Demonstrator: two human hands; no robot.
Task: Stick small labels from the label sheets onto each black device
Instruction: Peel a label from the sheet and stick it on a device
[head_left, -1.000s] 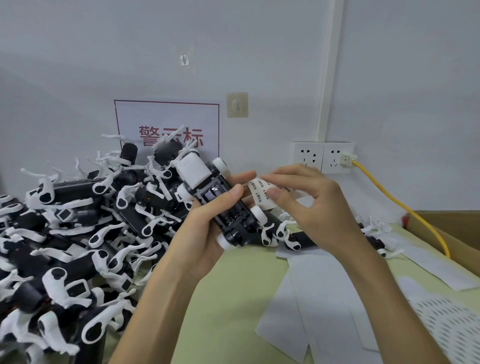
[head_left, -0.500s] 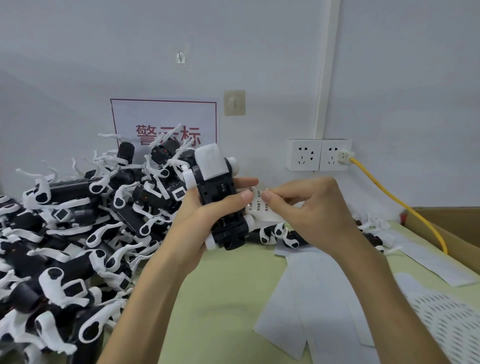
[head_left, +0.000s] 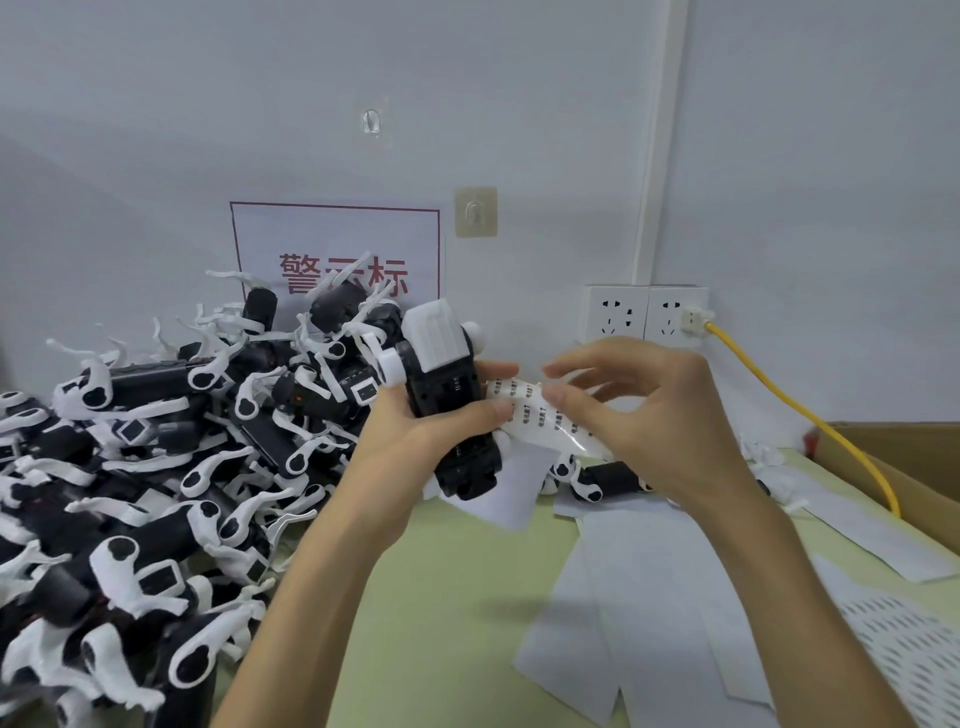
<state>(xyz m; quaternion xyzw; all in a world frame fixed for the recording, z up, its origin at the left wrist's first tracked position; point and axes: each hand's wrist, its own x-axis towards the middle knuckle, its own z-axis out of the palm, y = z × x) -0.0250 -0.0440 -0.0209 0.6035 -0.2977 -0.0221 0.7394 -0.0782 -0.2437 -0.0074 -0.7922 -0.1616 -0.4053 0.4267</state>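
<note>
One black device (head_left: 448, 400) is gripped around its rigid middle by the left hand (head_left: 415, 441), in front of the pile (head_left: 156, 467); it looks light and hard. The floppy label sheet (head_left: 535, 415) touches it, under the thumb of the right hand (head_left: 660, 415); whether this hand pinches anything, I cannot tell.

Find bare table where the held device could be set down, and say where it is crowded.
Best: the green strip of table between the pile of devices on the left and the white sheets on the right, though the left forearm crosses above it. Crowded: the left side under the pile, the right side under sheets up to the cardboard box.
</note>
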